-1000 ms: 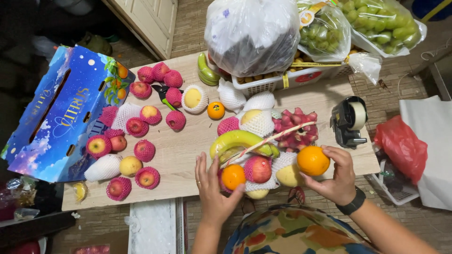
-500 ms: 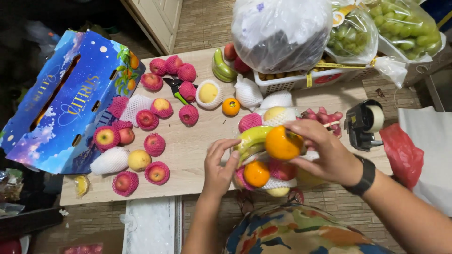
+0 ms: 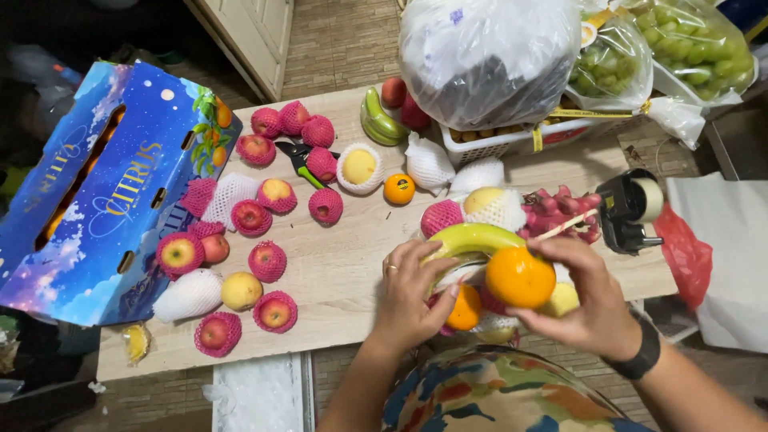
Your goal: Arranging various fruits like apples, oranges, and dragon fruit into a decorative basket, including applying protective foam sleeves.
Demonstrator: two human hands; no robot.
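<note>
A fruit arrangement is judged underway: an orange [image 3: 520, 277] is clasped in the right hand [image 3: 588, 300] beside the banana [image 3: 472, 238], which is steadied under the left hand's [image 3: 408, 292] curled fingers. Careful seating beside the banana is needed next.

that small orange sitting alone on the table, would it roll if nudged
Probably: the small orange is round, bare of foam netting, and rests free on the smooth table. It looks firm, so it likely won't bruise easily.

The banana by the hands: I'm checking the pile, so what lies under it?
Under the banana show a small orange and bits of white foam net. The left hand and the held orange cover the rest.
</note>
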